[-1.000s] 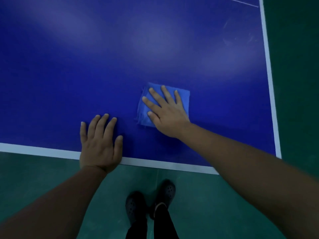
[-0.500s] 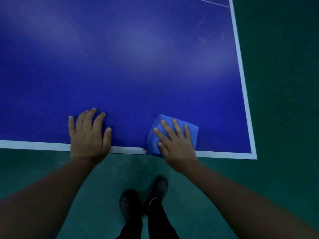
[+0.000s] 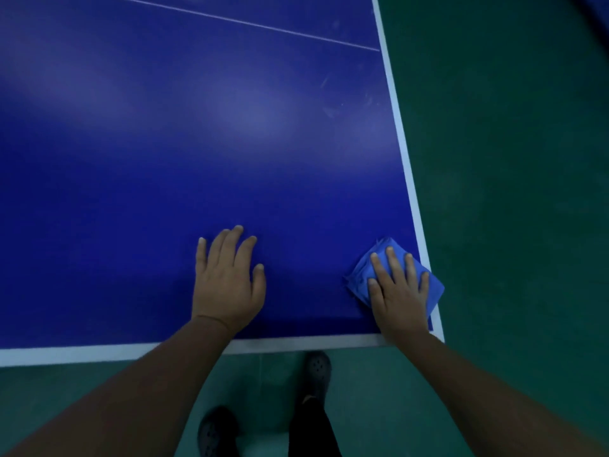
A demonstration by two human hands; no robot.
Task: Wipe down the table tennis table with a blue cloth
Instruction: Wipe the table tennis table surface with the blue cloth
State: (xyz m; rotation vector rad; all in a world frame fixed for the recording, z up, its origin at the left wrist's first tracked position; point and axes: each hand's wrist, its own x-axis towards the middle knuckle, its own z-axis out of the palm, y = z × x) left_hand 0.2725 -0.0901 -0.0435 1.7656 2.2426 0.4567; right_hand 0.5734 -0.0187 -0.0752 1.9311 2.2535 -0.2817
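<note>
The blue cloth [image 3: 364, 278] sits folded at the near right corner of the table tennis table [image 3: 197, 143], and I see my right hand [image 3: 397, 291] pressed flat on top of it, fingers straight and slightly spread. The cloth's right edge laps over the white border line [image 3: 400, 143] and pokes just past the table's side. My left hand [image 3: 227, 282] lies flat on the bare blue surface well to the left of the cloth, fingers extended and apart, holding nothing. Outward from there, the tabletop is deep blue with soft glare patches, a thin white line [image 3: 247, 24] crossing the far part, and faint scuff marks [image 3: 329, 110] near the right border. A green floor [image 3: 510, 192] surrounds the table. Below the near edge I make out dark perforated clogs [image 3: 318, 374] and dark trouser legs, dim and partly cut off by the frame bottom. The cloth's middle is hidden beneath my palm.
</note>
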